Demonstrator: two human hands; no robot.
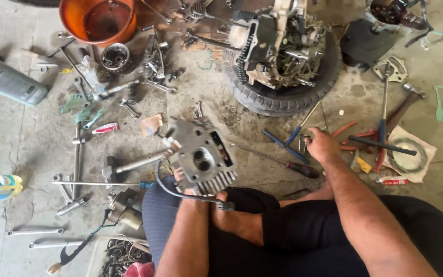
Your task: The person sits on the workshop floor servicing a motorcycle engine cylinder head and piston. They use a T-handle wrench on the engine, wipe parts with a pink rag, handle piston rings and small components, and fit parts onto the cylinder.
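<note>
Holding: left hand (190, 192) props grey finned cylinder head (203, 156) on knee, grip hidden behind it; cannot tell finger state.
Reaching: right hand (321, 146) fingers curled onto blue T-handle wrench (288, 143), near red-handled screwdriver (283, 163).
Edges: tyre (283, 97) carrying engine block (283, 43) just beyond head; small bare gap between.
Surface: stained concrete floor (32, 138), crowded with tools.
Count: one orange bucket (98, 20), one grey oil bottle (6, 79), one hammer (403, 105).

Bare forearms, black shorts, no gloves
</note>
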